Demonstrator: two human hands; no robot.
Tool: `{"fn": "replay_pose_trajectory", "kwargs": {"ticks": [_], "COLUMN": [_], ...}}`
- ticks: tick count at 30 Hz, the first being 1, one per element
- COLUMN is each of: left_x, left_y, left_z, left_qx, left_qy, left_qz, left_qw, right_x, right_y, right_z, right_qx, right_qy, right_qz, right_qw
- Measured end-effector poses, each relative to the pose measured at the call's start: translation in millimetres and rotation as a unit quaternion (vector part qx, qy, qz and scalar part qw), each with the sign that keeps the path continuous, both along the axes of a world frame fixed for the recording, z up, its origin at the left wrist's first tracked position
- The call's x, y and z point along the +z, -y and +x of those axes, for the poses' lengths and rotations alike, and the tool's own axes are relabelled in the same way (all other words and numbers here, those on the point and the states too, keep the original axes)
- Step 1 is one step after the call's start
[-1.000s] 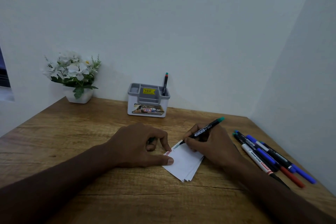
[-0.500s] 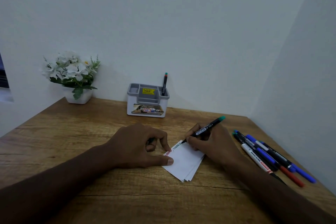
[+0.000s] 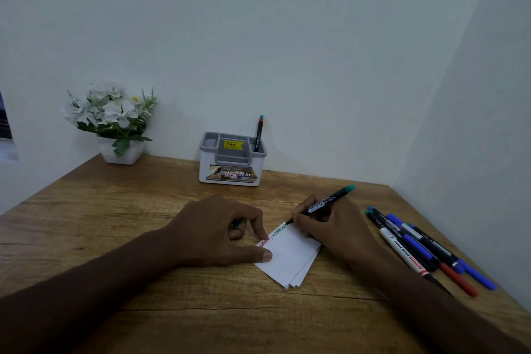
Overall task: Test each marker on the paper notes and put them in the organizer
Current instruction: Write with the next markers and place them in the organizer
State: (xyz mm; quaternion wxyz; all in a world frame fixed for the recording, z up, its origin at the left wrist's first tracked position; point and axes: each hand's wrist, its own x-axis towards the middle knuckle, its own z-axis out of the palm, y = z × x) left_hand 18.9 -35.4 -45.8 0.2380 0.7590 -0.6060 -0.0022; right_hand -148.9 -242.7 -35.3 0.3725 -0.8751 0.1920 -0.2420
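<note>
A wooden desk [image 3: 86, 238] fills a corner of pale walls, and I take the stack of paper notes [image 3: 290, 257] in front of me as my landmark. My left hand [image 3: 218, 231] lies just left of the notes, thumb and forefinger pressed on their left edge to pin them, the other fingers curled in around something dark that may be the cap, though I cannot tell. My right hand [image 3: 333, 227] sits at the notes' far right corner, fingers pinched narrow on the green-ended marker [image 3: 321, 204] in a writing grip, its tip touching the top edge of the sheet. Compared with a second ago the green scribble [image 3: 278, 230] has run further along that edge, next to the red scribble [image 3: 263, 242] by my left forefinger, and my pen hand has crept a little away from my left hand. I judge this marker writes, so its test is nearly finished and it can be capped. Behind the notes, against the wall, stands the grey and white organizer [image 3: 231, 164] with one marker [image 3: 258, 133] upright in its right compartment. Right of the notes lies a loose bunch of untested markers [image 3: 425, 250], so most of the job remains. Far left of the organizer sits a white flower pot [image 3: 122, 152]
</note>
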Motion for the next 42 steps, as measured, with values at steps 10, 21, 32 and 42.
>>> {"fn": "replay_pose_trajectory", "kwargs": {"ticks": [10, 21, 32, 42], "left_x": [-2.4, -2.6, -0.2, 2.9], "left_y": [0.8, 2.1, 2.7, 3.0], "left_z": [-1.2, 2.5, 7.6, 3.6], "left_qx": [0.009, 0.036, 0.025, 0.001], "left_qy": [0.018, -0.055, -0.103, -0.103], "left_qz": [-0.001, -0.094, -0.238, -0.223], "left_qw": [1.0, 0.993, 0.965, 0.969], "right_x": [3.6, 11.2, 10.3, 10.8], "right_y": [-0.7, -17.3, -16.6, -22.1], "right_z": [-0.9, -4.7, -3.6, -4.7], "right_qx": [-0.014, 0.117, 0.131, 0.137], "right_qy": [0.004, 0.205, 0.211, 0.167], "right_qz": [-0.002, 0.363, 0.269, 0.247], "right_qw": [1.0, 0.901, 0.93, 0.944]}}
